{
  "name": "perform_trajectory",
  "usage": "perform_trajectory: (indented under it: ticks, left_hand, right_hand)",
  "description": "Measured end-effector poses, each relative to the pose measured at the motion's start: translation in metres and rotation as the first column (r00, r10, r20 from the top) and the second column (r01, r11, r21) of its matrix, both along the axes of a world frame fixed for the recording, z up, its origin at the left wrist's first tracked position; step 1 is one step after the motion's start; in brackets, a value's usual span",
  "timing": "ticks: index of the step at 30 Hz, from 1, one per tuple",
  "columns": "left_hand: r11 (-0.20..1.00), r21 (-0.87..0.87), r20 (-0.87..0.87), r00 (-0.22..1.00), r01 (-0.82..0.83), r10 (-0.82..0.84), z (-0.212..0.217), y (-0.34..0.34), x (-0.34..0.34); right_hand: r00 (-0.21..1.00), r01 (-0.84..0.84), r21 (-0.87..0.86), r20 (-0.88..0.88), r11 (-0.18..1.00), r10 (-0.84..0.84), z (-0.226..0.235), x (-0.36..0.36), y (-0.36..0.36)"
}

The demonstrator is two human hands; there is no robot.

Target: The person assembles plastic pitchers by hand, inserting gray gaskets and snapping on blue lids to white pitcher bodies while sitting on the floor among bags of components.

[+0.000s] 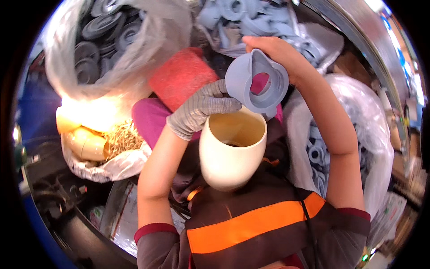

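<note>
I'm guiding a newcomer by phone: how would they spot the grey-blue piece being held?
Start at the orange band across the person's dark clothing, then go up to the cream vessel. At its far rim is the grey-blue piece, ring-shaped with an open middle, between the gloved left hand and bare right hand. Unlike the grey-blue parts heaped beyond, it is held.

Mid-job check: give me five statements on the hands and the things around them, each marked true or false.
1. The left hand wears a grey glove. True.
2. The right hand is gloved too. False: the right hand is bare.
3. Both hands are on the blue-grey plastic part. True.
4. A lid closes the cream vessel. False: the cream vessel has an open mouth.
5. Dark grey discs fill the upper-left plastic bag. True.
</note>
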State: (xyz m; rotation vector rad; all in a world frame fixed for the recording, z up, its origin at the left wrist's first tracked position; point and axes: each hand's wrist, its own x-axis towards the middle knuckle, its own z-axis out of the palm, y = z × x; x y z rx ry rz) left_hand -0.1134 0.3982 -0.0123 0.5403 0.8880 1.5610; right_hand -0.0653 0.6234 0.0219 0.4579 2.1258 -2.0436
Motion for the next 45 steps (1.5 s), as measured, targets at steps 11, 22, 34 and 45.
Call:
perform_trajectory:
  ticks: [11,22,34,45]
  left_hand:
    - [0.920,-0.011,0.317,0.872,-0.391,0.374,-0.056,-0.073,0.008]
    - [0.928,-0.009,0.327,0.876,-0.373,0.355,-0.067,-0.063,0.008]
    - [0.930,-0.044,0.301,0.883,-0.365,0.361,-0.066,-0.062,0.008]
    - [0.917,-0.014,0.363,0.853,-0.399,0.376,-0.056,-0.065,0.016]
  right_hand:
    - [0.995,-0.083,-0.223,-0.074,0.971,0.068,-0.070,0.075,-0.096]
    - [0.963,0.101,0.097,-0.260,0.990,-0.073,-0.083,0.073,-0.092]
    - [0.957,0.120,0.131,-0.281,0.984,-0.079,-0.079,0.077,-0.094]
    - [0.785,0.341,0.023,-0.557,0.940,-0.271,-0.048,0.097,-0.062]
